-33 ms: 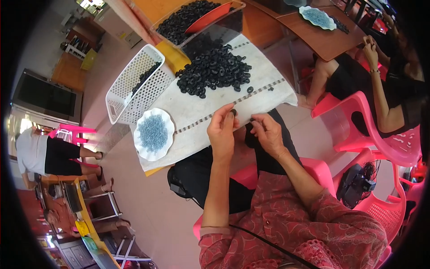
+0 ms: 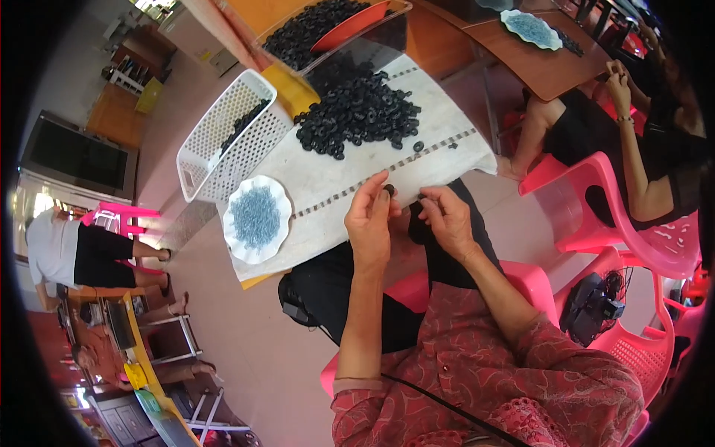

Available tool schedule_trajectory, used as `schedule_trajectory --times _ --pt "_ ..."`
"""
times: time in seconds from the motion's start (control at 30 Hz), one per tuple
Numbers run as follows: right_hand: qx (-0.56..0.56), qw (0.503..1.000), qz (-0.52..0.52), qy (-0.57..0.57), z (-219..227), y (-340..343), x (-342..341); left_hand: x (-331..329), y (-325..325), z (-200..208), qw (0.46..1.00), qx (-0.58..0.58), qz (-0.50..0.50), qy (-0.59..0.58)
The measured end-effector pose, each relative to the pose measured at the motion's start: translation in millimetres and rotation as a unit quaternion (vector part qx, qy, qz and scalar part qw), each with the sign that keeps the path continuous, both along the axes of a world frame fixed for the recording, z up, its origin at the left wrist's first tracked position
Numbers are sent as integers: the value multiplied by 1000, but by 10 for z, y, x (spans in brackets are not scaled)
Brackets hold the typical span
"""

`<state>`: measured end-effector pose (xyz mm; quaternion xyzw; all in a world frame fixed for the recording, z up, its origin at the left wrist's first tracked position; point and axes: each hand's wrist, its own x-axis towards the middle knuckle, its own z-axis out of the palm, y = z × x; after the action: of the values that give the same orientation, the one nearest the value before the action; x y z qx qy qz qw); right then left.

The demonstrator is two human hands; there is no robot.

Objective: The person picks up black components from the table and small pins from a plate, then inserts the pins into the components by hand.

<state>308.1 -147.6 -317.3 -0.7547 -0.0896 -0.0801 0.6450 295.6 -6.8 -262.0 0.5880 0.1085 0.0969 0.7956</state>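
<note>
Above my lap, my left hand (image 2: pixel 370 227) pinches a small black ring (image 2: pixel 389 191) between thumb and fingertips. Close on its right, my right hand (image 2: pixel 450 223) has its fingers pressed together on a tiny dark piece (image 2: pixel 421 197) whose kind I cannot make out. Beyond both hands, a heap of black rings (image 2: pixel 357 123) lies on a white cloth (image 2: pixel 447 160). One loose ring (image 2: pixel 418 147) sits apart at the heap's near right. To the left, a scalloped white plate (image 2: pixel 286 211) holds many small bluish, slender pieces (image 2: pixel 257 216).
A white perforated basket (image 2: pixel 205 160) with black rings stands left of the heap. Behind is a clear bin (image 2: pixel 406 9) with more rings and a red scoop-like dish (image 2: pixel 350 28). At right, another person sits on a pink chair (image 2: pixel 607 179) by a brown table (image 2: pixel 551 71).
The whole view has shifted slightly, with the cloth and heap a little higher. Both hands keep nearly the same pose and hold.
</note>
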Motion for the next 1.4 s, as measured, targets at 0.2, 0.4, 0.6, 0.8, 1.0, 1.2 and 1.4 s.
schedule_trajectory --times 0.2,0.4,0.6,0.8,1.0,1.2,1.4 --pt "2 1000 1 29 38 30 -26 -551 209 113 986 -159 -51 -31" --pt "103 988 27 109 4 30 -217 -887 237 203 970 -238 -39 -43" --pt "187 950 162 191 412 104 -569 -1190 243 205 958 -284 15 -32" --pt "255 910 258 202 761 193 -986 -1439 152 207 951 -295 77 -50" --pt "262 894 315 180 775 203 -1130 -1667 28 247 921 -374 72 -80" --pt "246 886 346 188 839 194 -1228 -1817 5 196 894 -436 53 -85" --pt "226 900 324 185 860 222 -1268 -1809 8 177 901 -418 73 -90"
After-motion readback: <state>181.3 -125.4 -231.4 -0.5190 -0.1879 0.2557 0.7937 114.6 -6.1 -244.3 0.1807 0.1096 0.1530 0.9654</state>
